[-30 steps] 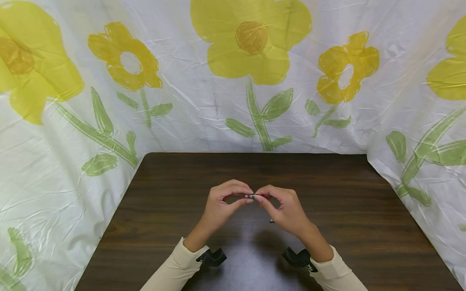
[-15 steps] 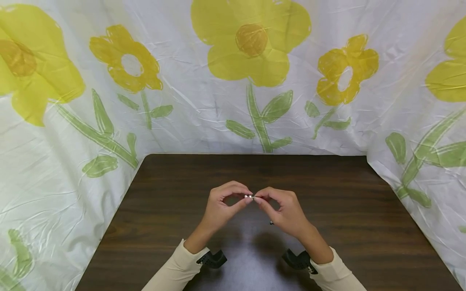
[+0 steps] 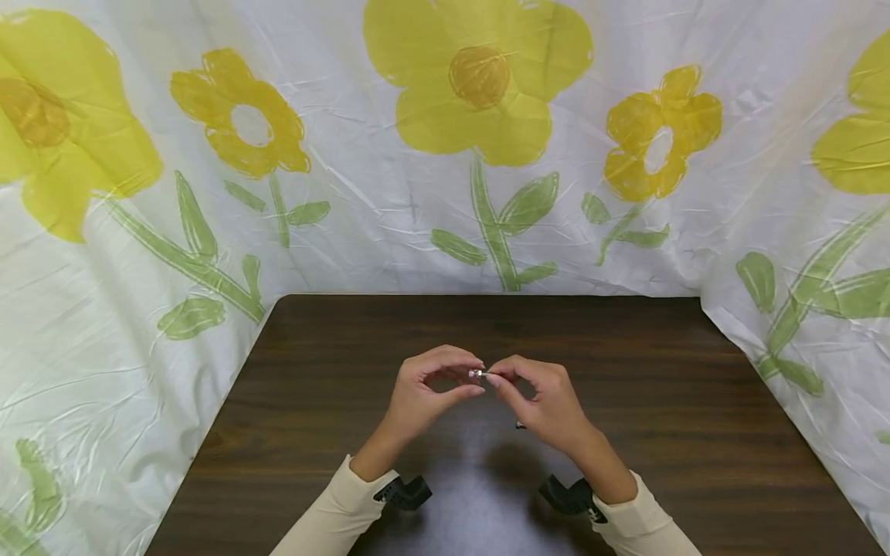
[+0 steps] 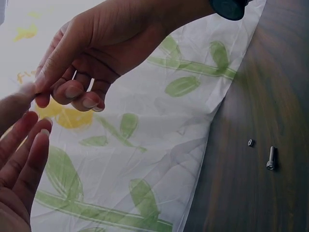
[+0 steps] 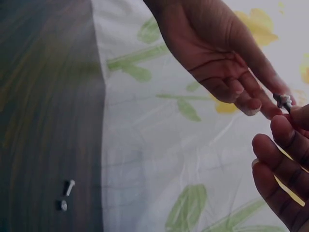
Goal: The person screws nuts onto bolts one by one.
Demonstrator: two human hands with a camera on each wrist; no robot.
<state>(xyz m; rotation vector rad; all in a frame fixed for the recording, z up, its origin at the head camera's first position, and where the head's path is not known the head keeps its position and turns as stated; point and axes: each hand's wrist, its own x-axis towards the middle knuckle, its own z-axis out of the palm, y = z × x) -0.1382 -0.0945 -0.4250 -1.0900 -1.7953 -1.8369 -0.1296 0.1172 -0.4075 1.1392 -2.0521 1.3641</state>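
Between the two hands is a small silver metal piece [image 3: 476,374], with a thin shank running to the right hand. My right hand [image 3: 545,394] pinches the shank's end between thumb and fingertips. Around the piece's other end, my left hand [image 3: 426,390] has its thumb and index finger parted, thumb below and index above. The right wrist view shows the metal piece [image 5: 283,101] near the left hand's [image 5: 212,48] fingers; its thread detail is too small to tell. In the left wrist view, fingers hide it.
On the dark wooden table [image 3: 334,340] lie a silver bolt [image 4: 271,159] and a small nut [image 4: 251,143], side by side. From the head, only a bit of metal [image 3: 520,425] shows beside the right hand. A flowered white cloth [image 3: 348,255] hangs behind and beside the table.
My left thumb has dropped away from the metal piece, widening the gap to the index finger. The right hand keeps its pinch in nearly the same place.
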